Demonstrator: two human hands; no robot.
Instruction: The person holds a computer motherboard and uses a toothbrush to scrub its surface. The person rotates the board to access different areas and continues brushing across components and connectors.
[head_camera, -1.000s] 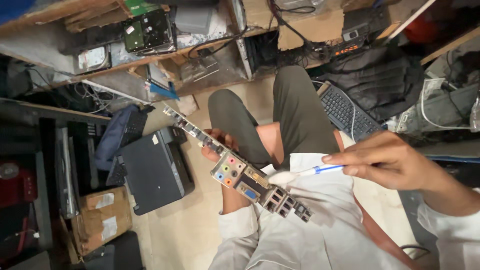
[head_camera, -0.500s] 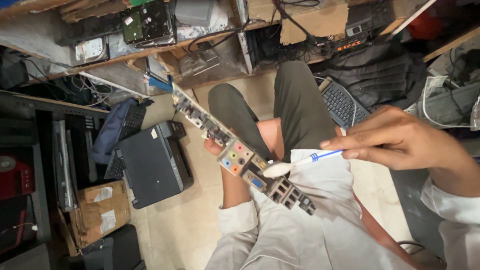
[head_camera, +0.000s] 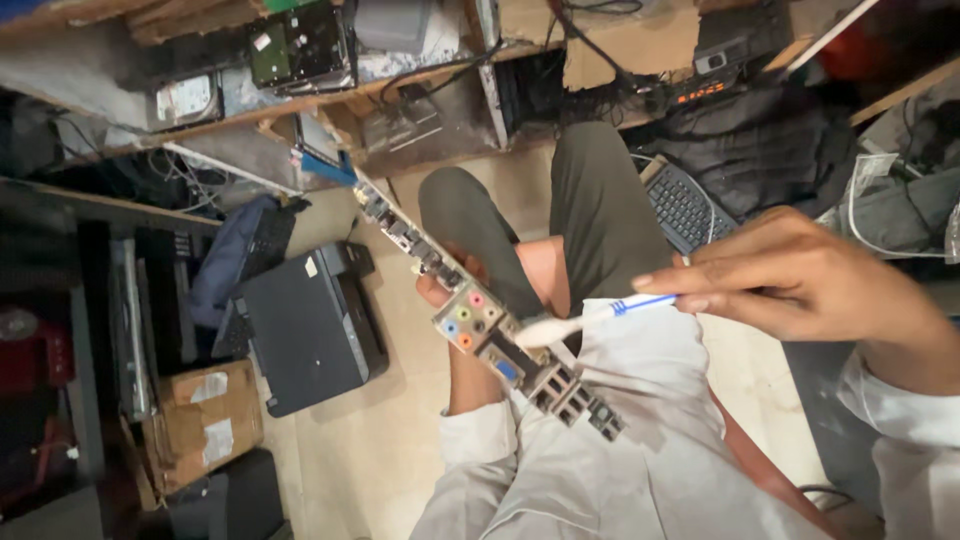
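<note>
My left hand grips a computer motherboard edge-on, its rear port panel with coloured audio jacks and a blue connector turned toward me. My right hand pinches a white toothbrush with a blue stripe by the handle. The brush head rests against the port panel near the middle of the board. Both arms wear white sleeves, and my legs in dark trousers stretch out below the board.
A black printer sits on the floor to the left, with a cardboard box in front of it. A black keyboard lies to the right of my legs. Cluttered wooden shelves with drives and cables run along the top.
The board has tilted and shifted slightly up and left in view. My right hand has moved closer, bringing the brush head onto the port panel.
</note>
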